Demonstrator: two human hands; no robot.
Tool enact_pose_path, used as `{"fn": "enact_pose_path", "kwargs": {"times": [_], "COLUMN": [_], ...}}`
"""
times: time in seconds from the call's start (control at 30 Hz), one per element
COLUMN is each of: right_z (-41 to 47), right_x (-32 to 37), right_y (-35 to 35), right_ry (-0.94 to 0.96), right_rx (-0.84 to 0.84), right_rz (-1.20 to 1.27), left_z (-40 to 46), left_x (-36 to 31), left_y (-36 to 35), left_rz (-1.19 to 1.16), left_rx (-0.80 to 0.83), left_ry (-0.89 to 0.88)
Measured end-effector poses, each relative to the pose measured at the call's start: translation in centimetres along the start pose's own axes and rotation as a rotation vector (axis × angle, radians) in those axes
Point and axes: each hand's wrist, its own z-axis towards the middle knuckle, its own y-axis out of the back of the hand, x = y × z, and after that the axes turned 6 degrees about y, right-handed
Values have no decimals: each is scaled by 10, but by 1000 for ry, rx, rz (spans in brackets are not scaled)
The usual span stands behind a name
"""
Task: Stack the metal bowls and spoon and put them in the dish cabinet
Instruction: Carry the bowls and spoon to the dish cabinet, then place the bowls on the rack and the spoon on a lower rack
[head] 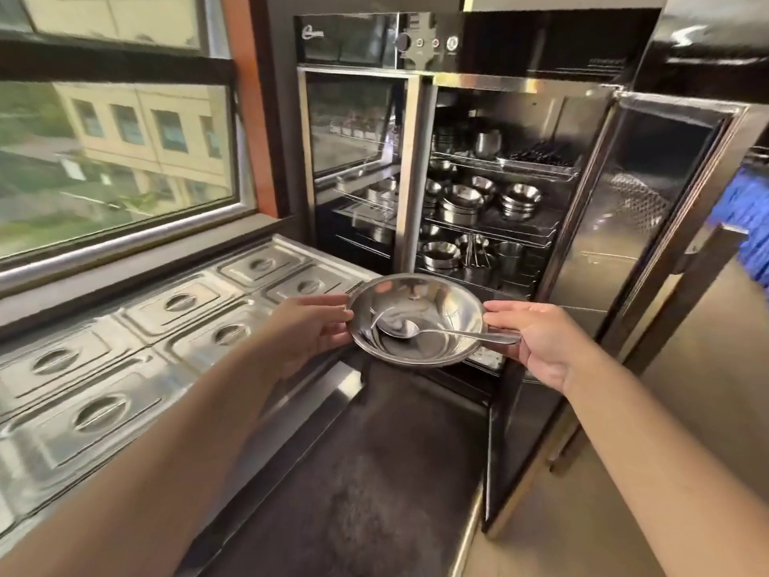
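I hold a stack of shiny metal bowls (432,301) in mid-air in front of the dish cabinet (491,83). A metal spoon (420,330) lies inside the top bowl, its handle sticking out over the right rim. My left hand (310,326) grips the left rim. My right hand (537,341) grips the right rim beside the spoon handle. The cabinet's right door (624,226) stands open. Wire shelves (491,229) inside carry several metal bowls, cups and utensils.
The cabinet's left glass door (353,118) is closed. A steel counter with several lidded food pans (137,339) runs along the window at left. A dark counter top (366,472) lies below my arms. Something blue (745,218) shows at the right edge.
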Motion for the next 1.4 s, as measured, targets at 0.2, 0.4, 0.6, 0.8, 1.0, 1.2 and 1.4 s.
{"fn": "enact_pose_path", "kwargs": {"times": [0.2, 0.4, 0.6, 0.8, 1.0, 1.2, 1.4], "right_z": [109, 229, 314, 379, 457, 558, 663], "right_x": [-11, 0, 10, 11, 5, 6, 10], "right_y": [38, 68, 98, 135, 178, 213, 233], "right_ry": [-6, -16, -28, -1, 21, 5, -85], "right_rx": [-51, -84, -157, -306, -483, -629, -699], "right_rz": [51, 87, 144, 241, 224, 195, 132], "left_z": [115, 232, 335, 432, 548, 685, 805], "left_x": [-24, -64, -84, -97, -109, -121, -142], "left_y": [-45, -99, -137, -186, -252, -307, -359], "left_rz": [48, 102, 72, 73, 92, 133, 227], "left_rx": [71, 91, 75, 136, 292, 426, 492], "left_ry": [28, 6, 21, 45, 72, 122, 129]}}
